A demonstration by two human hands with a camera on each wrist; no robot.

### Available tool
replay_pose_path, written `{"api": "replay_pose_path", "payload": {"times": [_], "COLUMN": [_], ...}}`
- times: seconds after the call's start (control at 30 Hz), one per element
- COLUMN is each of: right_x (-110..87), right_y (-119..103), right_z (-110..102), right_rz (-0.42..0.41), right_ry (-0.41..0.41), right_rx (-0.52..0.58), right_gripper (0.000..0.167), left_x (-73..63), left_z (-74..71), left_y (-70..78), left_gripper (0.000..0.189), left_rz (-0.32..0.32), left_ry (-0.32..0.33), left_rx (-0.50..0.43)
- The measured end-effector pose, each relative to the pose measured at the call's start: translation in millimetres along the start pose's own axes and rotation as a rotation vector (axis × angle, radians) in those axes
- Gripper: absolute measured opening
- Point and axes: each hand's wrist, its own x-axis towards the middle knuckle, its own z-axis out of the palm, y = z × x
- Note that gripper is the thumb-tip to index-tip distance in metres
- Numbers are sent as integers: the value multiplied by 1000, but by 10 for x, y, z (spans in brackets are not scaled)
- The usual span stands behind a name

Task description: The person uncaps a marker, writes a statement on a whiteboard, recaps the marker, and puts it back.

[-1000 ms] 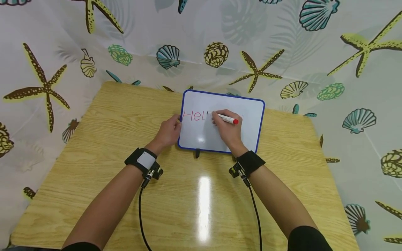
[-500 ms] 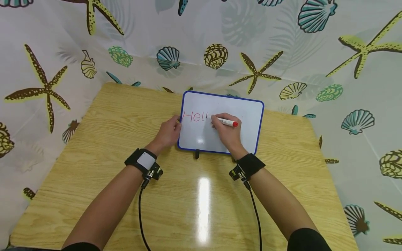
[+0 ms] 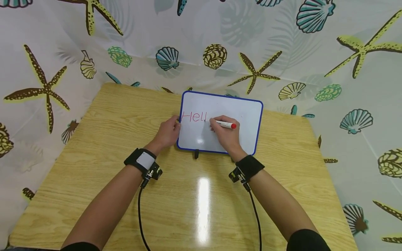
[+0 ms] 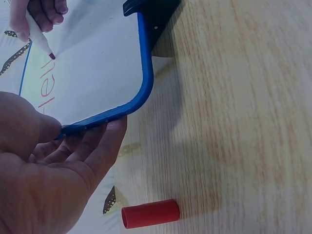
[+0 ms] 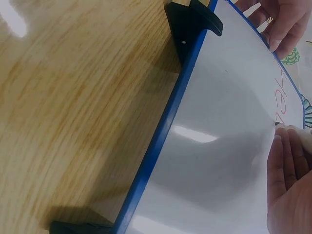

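Note:
A small whiteboard (image 3: pixel 242 115) with a blue frame stands on the wooden table (image 3: pixel 110 139), with "Hell" written on it in red. My right hand (image 3: pixel 214 125) holds a red-ended marker (image 3: pixel 226 124), its tip (image 4: pixel 51 56) at the board just right of the last letter. My left hand (image 3: pixel 176 125) grips the board's left edge, thumb on the face and fingers (image 4: pixel 92 141) along the blue frame (image 4: pixel 146 73). In the right wrist view the board (image 5: pixel 219 161) fills the frame, and my right hand's fingers (image 5: pixel 287 165) rest low on it.
The red marker cap (image 4: pixel 150 213) lies on the table beside my left hand. Black feet (image 5: pixel 192 22) prop the board's near edge. A sea-shell patterned curtain (image 3: pixel 314 52) surrounds the table on the far side and at both sides.
The second "l" has been finished. The marker tip has moved down and slightly left, ending just right of the letters. The left hand has stayed on the board's edge.

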Motion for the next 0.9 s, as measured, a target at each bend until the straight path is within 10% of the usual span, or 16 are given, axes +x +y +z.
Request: {"api": "replay_pose_path", "payload": {"times": [0.9], "right_x": [-16], "right_y": [13], "right_z": [-57], "right_rz": [-11], "right_ry": [15], "right_rx": [-20], "right_gripper": [21], "left_x": [19], "left_z": [22], "left_y": [-12], "left_gripper": [40], "left_rz": [-5], "left_ry": [4], "left_rx": [-7]}}
